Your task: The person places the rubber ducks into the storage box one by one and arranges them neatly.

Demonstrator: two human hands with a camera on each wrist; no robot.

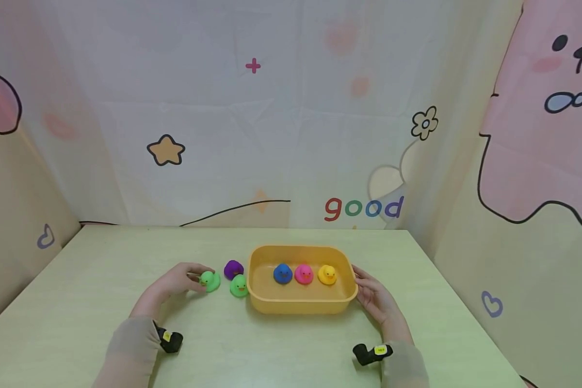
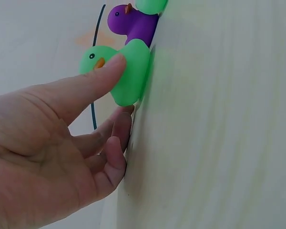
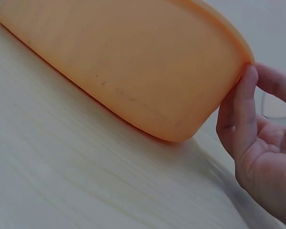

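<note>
Green duck farthest left of the tub: we're pinching, ideally lightly, with our left hand, bracing the tub with right hand unclenched

Beyond your table, a curtain shows a star, a flower and the word "good"; to your right, a pink animal.

A narrow gap separates the left hand and its green duck from the purple duck. That duck and a second green duck block the low route to the tub; a hand could pass over them into its roomy left end. A blue duck, pink duck and yellow duck obstruct the rest. The right hand occupies the right end; the table offers passage in front.
</note>
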